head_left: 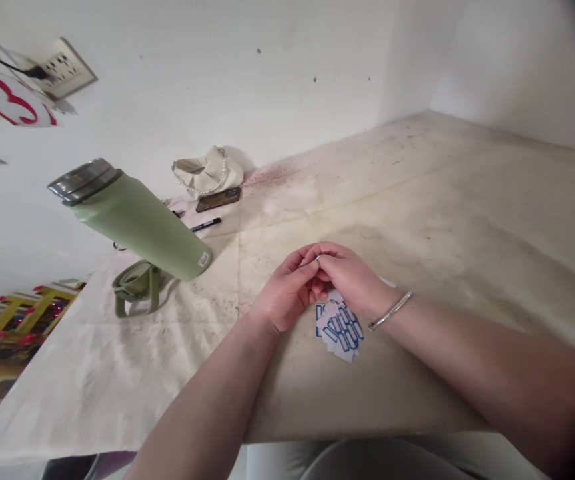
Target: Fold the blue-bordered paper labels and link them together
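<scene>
Two items L of hands: green strap (137,288) & green tumbler (142,223), limiting room that side. L hand (292,287) & R hand (350,275) meet, fingertips pinched, apparently on tiny whitish scrap (317,258), can't ID. Looks like fine fingertip work; next move prob. calls for light, precise grip. Blue-outlined paper pieces (340,328) heaped just bodyward of hands. Counter (447,247) gives room R; near edge bodyward.

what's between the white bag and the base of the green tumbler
In the head view, a dark phone lies by the white bag, then a black pen nearer the base of the green tumbler.
</scene>
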{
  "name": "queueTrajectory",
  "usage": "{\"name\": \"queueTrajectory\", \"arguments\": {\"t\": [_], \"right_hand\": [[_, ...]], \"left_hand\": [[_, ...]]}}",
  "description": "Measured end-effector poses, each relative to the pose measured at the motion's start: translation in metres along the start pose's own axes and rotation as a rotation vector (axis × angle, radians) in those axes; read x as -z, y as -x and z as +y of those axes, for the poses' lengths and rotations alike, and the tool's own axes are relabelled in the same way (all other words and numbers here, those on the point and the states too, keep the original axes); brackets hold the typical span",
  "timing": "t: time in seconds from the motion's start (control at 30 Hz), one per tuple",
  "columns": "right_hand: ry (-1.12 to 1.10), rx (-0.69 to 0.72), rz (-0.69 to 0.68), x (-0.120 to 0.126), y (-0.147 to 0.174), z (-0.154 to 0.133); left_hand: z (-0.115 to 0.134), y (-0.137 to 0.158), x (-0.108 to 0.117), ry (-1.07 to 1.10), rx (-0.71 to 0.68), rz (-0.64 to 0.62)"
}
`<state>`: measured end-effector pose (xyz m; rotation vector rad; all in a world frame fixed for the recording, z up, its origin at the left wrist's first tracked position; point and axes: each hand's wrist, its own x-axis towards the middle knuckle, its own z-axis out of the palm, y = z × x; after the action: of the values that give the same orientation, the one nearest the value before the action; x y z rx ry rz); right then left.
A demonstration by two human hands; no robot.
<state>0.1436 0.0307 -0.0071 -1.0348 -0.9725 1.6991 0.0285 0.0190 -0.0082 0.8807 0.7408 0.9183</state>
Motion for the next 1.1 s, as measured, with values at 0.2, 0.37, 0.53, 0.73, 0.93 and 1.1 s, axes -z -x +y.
{"name": "queueTrajectory", "arguments": {"t": [0.2, 0.37, 0.53, 0.73, 0.93, 1.1], "right_hand": [[0.03, -0.002, 0.01, 0.0003, -0.0007, 0.0012], [0.03, 0.008, 0.017, 0.0002, -0.0008, 0.0005], [0.024, -0.002, 0.007, -0.0008, 0.0004, -0.0012], [0.061, -0.008, -0.01, 0.0014, 0.0012, -0.0007], [0.063, -0.009, -0.013, 0.0014, -0.0006, -0.0001], [0.089, -0.004, -0.019, 0.0012, 0.0006, -0.0007]], "left_hand": [[0.0, 0.0007, -0.0025, -0.023, 0.007, 0.022], [-0.0003, 0.0006, -0.0023, -0.025, 0.001, 0.013], [-0.0003, 0.0012, -0.0014, -0.028, 0.004, 0.012], [-0.0003, 0.0023, -0.0033, -0.022, 0.009, 0.017], [-0.0003, 0.0016, -0.0039, -0.012, 0.013, 0.025], [-0.0005, 0.0021, -0.0049, -0.017, 0.011, 0.034]]}}
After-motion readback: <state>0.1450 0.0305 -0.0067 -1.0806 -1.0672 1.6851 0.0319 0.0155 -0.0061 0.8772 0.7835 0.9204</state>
